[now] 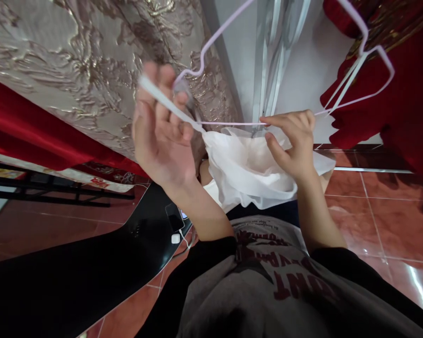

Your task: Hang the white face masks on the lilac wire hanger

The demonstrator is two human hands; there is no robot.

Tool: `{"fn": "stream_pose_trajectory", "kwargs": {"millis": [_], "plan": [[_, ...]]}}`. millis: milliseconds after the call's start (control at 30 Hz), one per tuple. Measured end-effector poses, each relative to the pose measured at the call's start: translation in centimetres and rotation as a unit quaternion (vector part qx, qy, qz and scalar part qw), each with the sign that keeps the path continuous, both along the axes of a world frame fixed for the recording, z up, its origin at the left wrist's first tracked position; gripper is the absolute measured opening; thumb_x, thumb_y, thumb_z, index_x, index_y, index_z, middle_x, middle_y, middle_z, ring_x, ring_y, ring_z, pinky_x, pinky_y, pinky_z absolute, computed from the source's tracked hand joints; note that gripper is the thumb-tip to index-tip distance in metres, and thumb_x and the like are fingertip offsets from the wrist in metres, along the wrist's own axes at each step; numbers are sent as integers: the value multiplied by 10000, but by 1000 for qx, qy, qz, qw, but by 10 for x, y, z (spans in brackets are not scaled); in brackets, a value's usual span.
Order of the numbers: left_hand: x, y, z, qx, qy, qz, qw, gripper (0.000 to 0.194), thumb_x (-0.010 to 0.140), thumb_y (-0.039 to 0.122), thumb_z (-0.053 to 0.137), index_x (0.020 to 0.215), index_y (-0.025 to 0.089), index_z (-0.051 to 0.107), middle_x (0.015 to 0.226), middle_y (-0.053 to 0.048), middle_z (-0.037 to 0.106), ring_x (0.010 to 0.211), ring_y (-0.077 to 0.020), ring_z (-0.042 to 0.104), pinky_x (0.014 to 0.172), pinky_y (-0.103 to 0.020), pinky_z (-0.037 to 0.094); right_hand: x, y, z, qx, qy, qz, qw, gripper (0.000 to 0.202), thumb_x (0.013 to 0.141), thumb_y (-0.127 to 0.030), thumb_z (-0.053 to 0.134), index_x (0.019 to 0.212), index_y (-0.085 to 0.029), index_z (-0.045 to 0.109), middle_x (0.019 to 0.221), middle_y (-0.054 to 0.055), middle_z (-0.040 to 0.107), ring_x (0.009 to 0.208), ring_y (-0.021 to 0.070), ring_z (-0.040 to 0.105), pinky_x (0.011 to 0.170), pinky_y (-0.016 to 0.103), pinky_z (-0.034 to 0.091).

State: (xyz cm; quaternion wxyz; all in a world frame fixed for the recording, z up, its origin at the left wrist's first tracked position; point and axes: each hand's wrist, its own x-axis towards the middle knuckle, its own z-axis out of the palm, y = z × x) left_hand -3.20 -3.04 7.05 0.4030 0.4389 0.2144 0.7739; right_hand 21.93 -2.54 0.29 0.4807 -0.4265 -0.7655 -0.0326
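A pale lilac clothes hanger (229, 123) spans the space before me, its lower bar crossing between my hands. From it hangs a white sheer garment (246, 173), bunched over my lap. My left hand (165, 126), palm turned up and fingers partly curled, holds a white strap (172, 107) of the garment stretched taut beside the hanger's left shoulder notch. Another thin strap (348, 80) is looped over the right notch. My right hand (292, 138) is on the hanger's bar, its curled fingers over it and the thumb below. Some of its fingers are hidden.
An embossed beige-gold fabric (91, 61) hangs at left, above red cloth (38, 126). Red fabric (391, 98) hangs at right. A black glossy bench (91, 263) carries a phone (174, 217) and a white charger (175, 238). Metal poles (268, 70) stand ahead on red tiles (356, 216).
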Motion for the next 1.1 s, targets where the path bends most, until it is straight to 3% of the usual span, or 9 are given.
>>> {"fn": "stream_pose_trajectory", "kwargs": {"millis": [67, 167, 267, 400, 500, 600, 667, 800, 1100], "plan": [[-11, 9, -9, 11, -7, 99, 995, 351, 1016, 446, 750, 1293, 232, 768, 1454, -56, 767, 1237, -196, 741, 630, -223, 593, 3, 0, -3, 6, 3, 2, 1000, 310, 1094, -366, 597, 1363, -333, 750, 1227, 35, 827, 1140, 267, 721, 1175, 603, 495], [-20, 8, -26, -48, 5, 228, 973, 380, 981, 457, 819, 1290, 249, 744, 1447, -71, 780, 1217, -250, 754, 620, -258, 548, 5, 1, -9, -5, 15, 10, 1000, 338, 1090, -392, 588, 1396, -364, 728, 1273, 26, 817, 1233, 285, 714, 1278, 651, 442], [-12, -1, -36, -137, 63, 163, 975, 292, 1012, 461, 847, 1194, 235, 821, 1315, -108, 837, 1100, -264, 780, 519, -246, 414, -1, -4, -7, -30, 20, 23, 999, 387, 1073, -437, 597, 1444, -388, 696, 1339, 40, 799, 1309, 323, 703, 1320, 692, 407], [18, -5, -34, -111, 54, 57, 991, 232, 1105, 454, 764, 1070, 229, 808, 1130, -119, 856, 1020, -256, 799, 482, -241, 383, -17, -17, 6, -59, 6, -2, 998, 393, 1088, -397, 593, 1473, -449, 653, 1433, 26, 780, 1457, 329, 669, 1381, 670, 381], [34, -3, -30, -104, 38, 59, 992, 213, 1162, 356, 689, 977, 257, 723, 988, -73, 828, 956, -231, 794, 511, -242, 441, -16, -15, 0, 58, 138, -39, 988, 323, 1105, -377, 592, 1410, -433, 682, 1408, 44, 755, 1437, 305, 679, 1286, 603, 520], [35, -2, -30, -139, 39, 55, 988, 246, 1195, 316, 612, 962, 267, 674, 949, -65, 808, 954, -228, 784, 543, -258, 479, 6, 4, -23, 181, 294, -144, 927, 359, 1105, -458, 565, 1433, -336, 647, 1395, 123, 660, 1301, 333, 683, 1118, 596, 575], [33, -1, -31, -156, 35, 49, 986, 234, 1199, 347, 603, 985, 266, 653, 959, -71, 804, 1012, -252, 787, 568, -276, 486, 27, 21, -39, 164, 344, -136, 914, 330, 1103, -430, 538, 1386, -307, 654, 1350, 121, 647, 1217, 316, 688, 1093, 580, 546], [32, 0, -33, -142, 34, 50, 988, 228, 1187, 382, 639, 992, 264, 640, 972, -81, 795, 1049, -284, 796, 608, -311, 472, 50, 38, -56, 136, 429, -52, 891, 198, 1007, -330, 712, 1190, -299, 643, 1108, 50, 628, 953, 227, 680, 933, 463, 544], [32, 0, -34, -157, 62, 101, 980, 325, 1124, 573, 723, 974, 300, 633, 995, -71, 786, 1067, -299, 802, 634, -340, 496, 28, 4, -30, 42, 332, -118, 935, 278, 1052, -506, 656, 894, -279, 626, 798, 46, 650, 763, 226, 640, 763, 439, 558]]}}
